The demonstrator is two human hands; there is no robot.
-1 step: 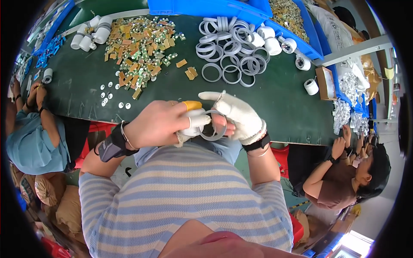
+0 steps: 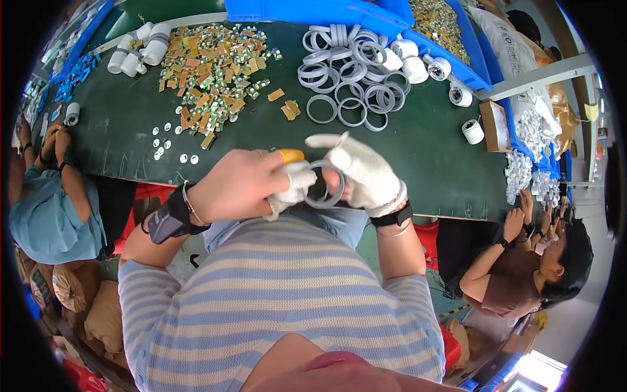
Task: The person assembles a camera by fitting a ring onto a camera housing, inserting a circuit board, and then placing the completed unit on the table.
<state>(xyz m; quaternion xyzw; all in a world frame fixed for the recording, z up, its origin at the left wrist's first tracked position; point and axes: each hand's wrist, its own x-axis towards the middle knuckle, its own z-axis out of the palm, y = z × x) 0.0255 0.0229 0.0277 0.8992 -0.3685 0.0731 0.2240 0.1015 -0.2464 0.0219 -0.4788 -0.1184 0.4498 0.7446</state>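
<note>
Over the near table edge, my two hands meet around a grey plastic ring (image 2: 325,185). My right hand (image 2: 366,171), in a white glove with some bare fingertips, grips the ring's far right side; its index finger points out to the left. My left hand (image 2: 245,183) wears a yellow finger cover and a white one, and is closed around a white rounded part (image 2: 297,175) against the ring's left side. Fingers hide most of that part, so I cannot tell its full shape. Beyond my hands lies a pile of similar grey rings (image 2: 353,78).
Small circuit boards (image 2: 209,72) are heaped at back left, with white discs (image 2: 168,144) nearer. White cylindrical housings (image 2: 413,68) stand beside the rings; more (image 2: 155,46) sit far left. Blue bins (image 2: 326,13) line the back. A co-worker (image 2: 516,261) sits right, another (image 2: 59,209) left.
The ring and my right hand have shifted very slightly, the ring a little toward the far side. My left hand stays nearly in place.
</note>
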